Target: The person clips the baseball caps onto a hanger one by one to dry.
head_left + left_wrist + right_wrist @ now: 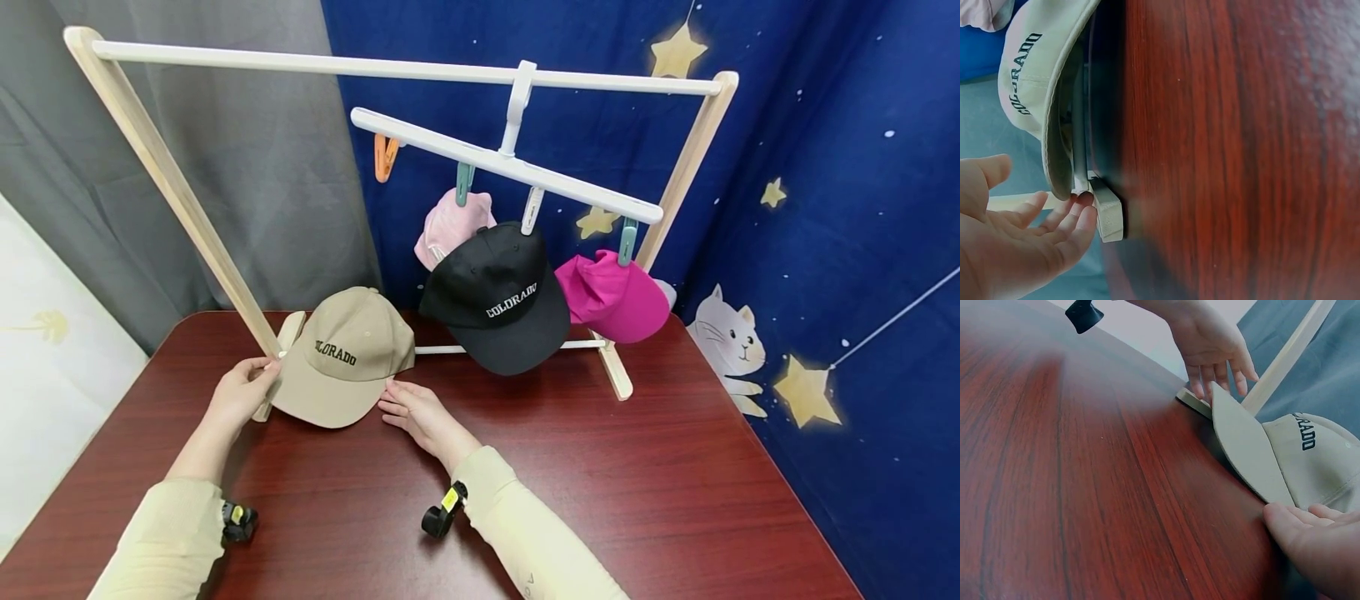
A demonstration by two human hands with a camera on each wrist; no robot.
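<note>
A beige baseball cap (352,342) with dark COLORADO lettering sits at the rack's left end, brim facing me. At the brim's left edge, my left hand (242,390) touches with its fingertips; the left wrist view shows this hand's thumb (994,169) standing apart from the cap. On the other side, my right hand (423,421) has its fingers loosely extended against the cap's lower right edge. In the right wrist view the right thumb (1282,522) lies close to the brim's corner. Whatever supports the cap underneath is hidden.
A wooden rack (300,62) stands on the reddish-brown table (600,483). From it hangs a tilted white hanger (420,133), where clips hold a light pink cap (450,229), a black cap (517,325) and a magenta cap (622,304). An orange clip (385,158) holds nothing.
</note>
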